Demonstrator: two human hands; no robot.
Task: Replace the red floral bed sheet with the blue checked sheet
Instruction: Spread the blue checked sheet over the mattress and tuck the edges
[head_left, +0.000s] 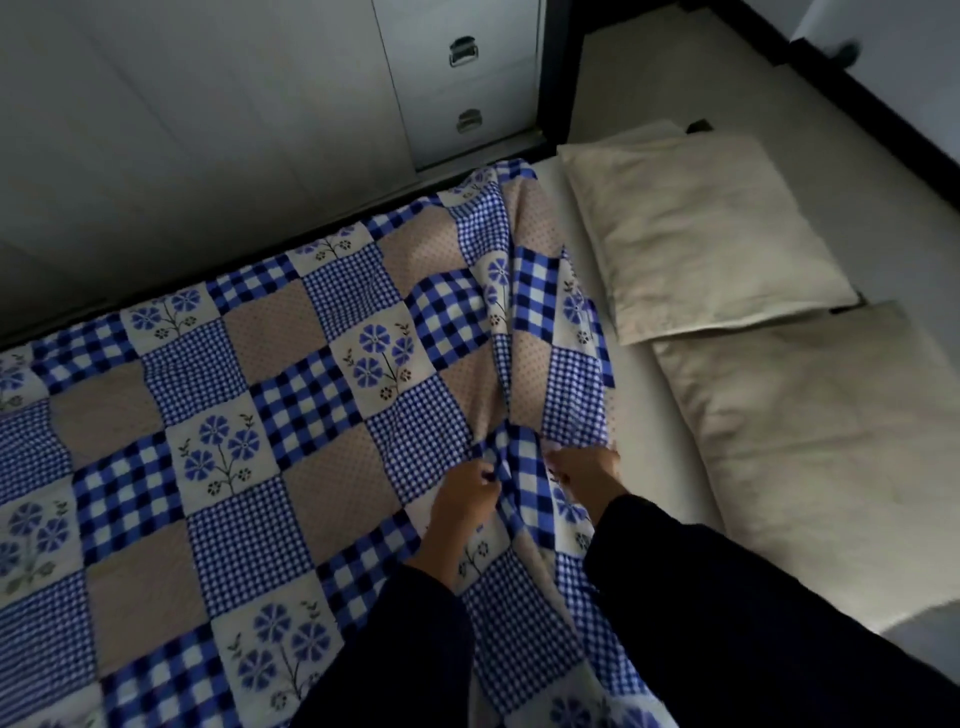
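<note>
Head view: my left hand (465, 488) and right hand (582, 470) pinch the blue checked sheet (260, 415), bunched near the closer pillow (831, 441); an uneven tug could drag it askew

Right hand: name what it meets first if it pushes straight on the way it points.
The right hand points up-left, so it would probably run into the gathered ridge of the blue checked patchwork sheet it grips; depth is unclear.
</note>
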